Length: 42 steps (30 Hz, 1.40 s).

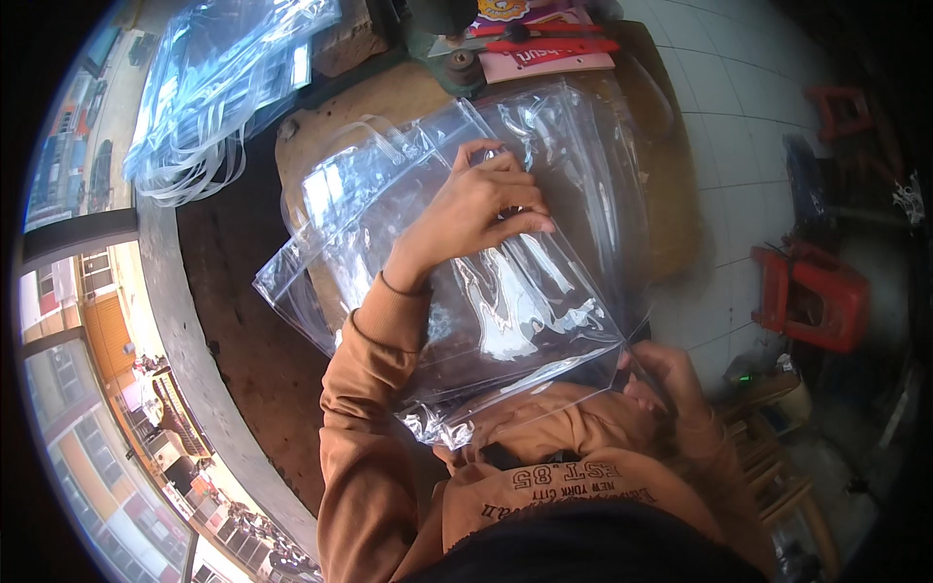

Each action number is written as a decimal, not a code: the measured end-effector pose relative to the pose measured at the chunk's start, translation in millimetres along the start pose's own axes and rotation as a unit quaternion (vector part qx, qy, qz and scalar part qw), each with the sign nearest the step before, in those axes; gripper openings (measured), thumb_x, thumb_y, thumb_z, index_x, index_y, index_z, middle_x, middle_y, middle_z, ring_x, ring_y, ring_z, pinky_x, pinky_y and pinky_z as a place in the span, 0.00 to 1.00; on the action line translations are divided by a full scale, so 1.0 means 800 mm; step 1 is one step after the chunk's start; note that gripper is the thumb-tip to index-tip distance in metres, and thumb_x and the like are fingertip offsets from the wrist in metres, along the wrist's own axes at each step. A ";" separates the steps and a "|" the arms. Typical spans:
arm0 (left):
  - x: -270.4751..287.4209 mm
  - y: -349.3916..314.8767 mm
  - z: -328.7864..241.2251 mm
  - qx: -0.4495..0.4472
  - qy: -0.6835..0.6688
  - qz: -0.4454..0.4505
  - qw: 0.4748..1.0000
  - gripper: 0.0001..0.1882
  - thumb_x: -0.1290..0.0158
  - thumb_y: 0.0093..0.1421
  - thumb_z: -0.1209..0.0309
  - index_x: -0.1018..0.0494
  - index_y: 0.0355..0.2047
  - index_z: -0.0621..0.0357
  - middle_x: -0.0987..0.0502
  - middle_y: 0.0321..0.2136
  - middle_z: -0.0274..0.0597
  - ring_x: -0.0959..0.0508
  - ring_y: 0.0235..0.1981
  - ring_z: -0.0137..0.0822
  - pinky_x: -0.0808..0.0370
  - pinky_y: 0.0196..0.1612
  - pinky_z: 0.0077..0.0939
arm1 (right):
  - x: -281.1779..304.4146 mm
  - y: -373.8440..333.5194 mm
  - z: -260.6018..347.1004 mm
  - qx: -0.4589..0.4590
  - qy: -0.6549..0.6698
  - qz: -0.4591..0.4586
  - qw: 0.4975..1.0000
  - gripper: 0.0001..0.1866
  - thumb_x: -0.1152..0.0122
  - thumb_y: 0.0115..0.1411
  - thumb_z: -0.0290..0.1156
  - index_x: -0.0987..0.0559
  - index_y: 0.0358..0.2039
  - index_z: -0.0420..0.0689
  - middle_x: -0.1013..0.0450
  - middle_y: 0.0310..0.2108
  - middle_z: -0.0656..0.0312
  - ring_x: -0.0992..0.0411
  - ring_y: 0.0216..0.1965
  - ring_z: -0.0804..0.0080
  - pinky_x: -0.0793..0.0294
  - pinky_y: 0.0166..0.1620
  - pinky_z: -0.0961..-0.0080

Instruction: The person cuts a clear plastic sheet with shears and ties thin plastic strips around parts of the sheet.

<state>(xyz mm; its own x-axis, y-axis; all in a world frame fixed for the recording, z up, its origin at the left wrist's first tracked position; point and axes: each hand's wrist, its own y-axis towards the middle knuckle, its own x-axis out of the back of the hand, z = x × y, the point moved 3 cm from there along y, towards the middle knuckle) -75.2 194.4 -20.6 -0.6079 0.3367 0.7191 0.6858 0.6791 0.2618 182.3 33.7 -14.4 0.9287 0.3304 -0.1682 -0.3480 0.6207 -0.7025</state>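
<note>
A clear plastic bag point(525, 291) lies across my lap and the table edge, its glossy film creased and catching the light. My left hand point(486, 199) is over its upper part, fingers bent and closed on a fold of the film. At the bag's lower right corner, my right hand point(661, 374) pinches the edge; some of its fingers are in shadow. Beneath, more clear plastic point(340, 194) with a pale strap handle spreads over the worn wooden table point(671, 223).
At the upper left is a pile of clear bags point(224, 78) with white looped straps. A dark machine part with a round knob point(465, 73) stands at the table's back, beside red and pink packages point(554, 58). Red plastic stools point(812, 296) stand on the tiled floor at right.
</note>
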 end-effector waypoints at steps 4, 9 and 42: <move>-0.002 0.002 0.000 -0.002 -0.015 -0.003 1.000 0.09 0.43 0.51 0.60 0.22 0.25 0.51 0.26 0.24 0.26 0.30 0.33 0.29 0.47 0.55 0.34 | -0.001 0.007 0.009 0.011 -0.013 0.003 1.000 0.17 0.29 0.47 0.27 0.26 0.35 0.37 0.33 0.17 0.72 0.41 0.16 0.90 0.44 0.21 0.89; -0.004 0.002 -0.002 -0.001 -0.021 -0.007 1.000 0.09 0.42 0.51 0.60 0.23 0.24 0.51 0.26 0.22 0.26 0.30 0.32 0.28 0.47 0.54 0.34 | -0.004 0.017 0.020 0.057 -0.055 0.007 0.997 0.18 0.29 0.47 0.29 0.28 0.34 0.36 0.32 0.20 0.70 0.39 0.22 0.90 0.41 0.25 0.90; -0.007 0.001 0.001 0.023 -0.077 -0.024 0.996 0.10 0.42 0.52 0.61 0.22 0.24 0.54 0.25 0.23 0.28 0.29 0.31 0.30 0.44 0.55 0.35 | -0.016 0.032 0.027 0.095 -0.020 0.053 0.994 0.28 0.25 0.42 0.42 0.29 0.36 0.38 0.36 0.22 0.72 0.39 0.24 0.89 0.38 0.28 0.91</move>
<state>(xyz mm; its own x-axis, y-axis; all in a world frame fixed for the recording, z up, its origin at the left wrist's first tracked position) -71.3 193.7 -24.7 -0.6963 0.3975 0.5976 0.6377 0.7247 0.2610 158.5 60.8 -15.6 0.8808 0.4268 -0.2052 -0.4658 0.7028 -0.5376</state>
